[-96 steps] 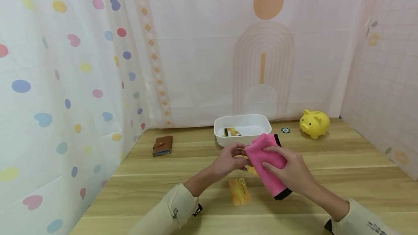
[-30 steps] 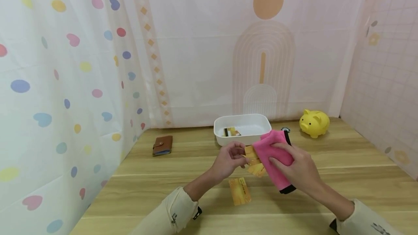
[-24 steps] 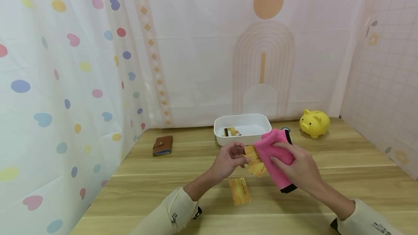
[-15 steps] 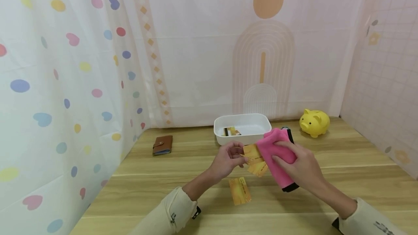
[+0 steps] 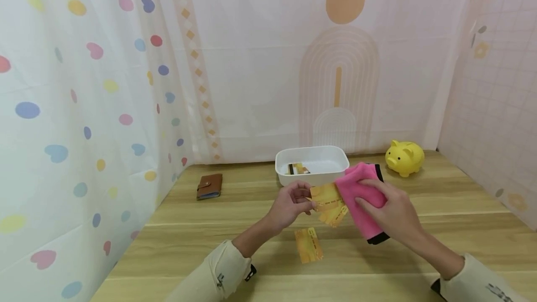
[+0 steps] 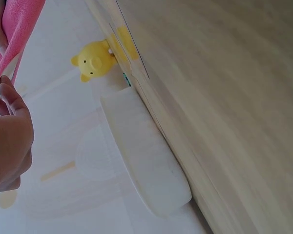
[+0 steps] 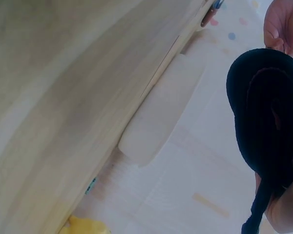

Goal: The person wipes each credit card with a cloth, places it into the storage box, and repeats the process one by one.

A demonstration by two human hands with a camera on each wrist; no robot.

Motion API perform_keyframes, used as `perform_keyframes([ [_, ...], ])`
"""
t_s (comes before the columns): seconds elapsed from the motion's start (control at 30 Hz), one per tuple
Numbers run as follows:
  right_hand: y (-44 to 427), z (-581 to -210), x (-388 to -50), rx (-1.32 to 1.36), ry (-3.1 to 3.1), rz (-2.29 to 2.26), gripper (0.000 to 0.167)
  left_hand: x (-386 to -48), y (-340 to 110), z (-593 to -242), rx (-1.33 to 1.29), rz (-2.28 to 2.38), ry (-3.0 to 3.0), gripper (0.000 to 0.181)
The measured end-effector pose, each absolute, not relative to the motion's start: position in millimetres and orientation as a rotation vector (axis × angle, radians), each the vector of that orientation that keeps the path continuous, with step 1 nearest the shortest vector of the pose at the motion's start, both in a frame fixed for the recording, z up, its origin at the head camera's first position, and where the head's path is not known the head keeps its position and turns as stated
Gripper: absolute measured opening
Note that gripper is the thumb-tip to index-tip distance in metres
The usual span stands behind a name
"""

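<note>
My left hand [image 5: 288, 207] pinched a yellow card [image 5: 325, 195], held in front of the white box [image 5: 310, 180] near the table's [image 5: 176, 236] back edge, and I judged this card could slip or bend if the pink cloth [image 5: 356, 199], gripped in my right hand [image 5: 394, 209], pressed too strongly.

The right hand [image 5: 394, 213] has drawn the pink cloth [image 5: 351, 192] rightward, away from the left hand [image 5: 288, 206], so a wider gap parts the hands. The gold bank card [image 5: 325, 195] in the left fingers, mostly covered earlier, now shows nearly whole. More of the fanned gold cards [image 5: 335, 216] just below it appears. From the head view, the cloth now hides the poker chip [image 7: 91, 185] beyond the right hand.
</note>
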State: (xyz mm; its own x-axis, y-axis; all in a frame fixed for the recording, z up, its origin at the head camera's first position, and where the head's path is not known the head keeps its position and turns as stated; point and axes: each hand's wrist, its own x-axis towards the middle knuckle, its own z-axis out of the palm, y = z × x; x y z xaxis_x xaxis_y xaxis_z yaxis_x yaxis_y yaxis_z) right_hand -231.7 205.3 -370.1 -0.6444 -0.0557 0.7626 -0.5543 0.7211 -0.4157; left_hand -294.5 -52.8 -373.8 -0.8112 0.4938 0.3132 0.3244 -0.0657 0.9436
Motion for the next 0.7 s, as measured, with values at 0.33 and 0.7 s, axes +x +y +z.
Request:
perform_keyframes([
  [0.33,207.0,-366.5,-232.5,0.463,-2.133,0.840,0.036,-295.9,-53.9,-371.9,0.892,2.009,2.058,0.030],
  [0.7,209.9,-366.1,-232.1,0.438,-2.123,0.851,0.036,-295.4,-55.6,-373.6,0.848,2.071,1.985,0.027],
])
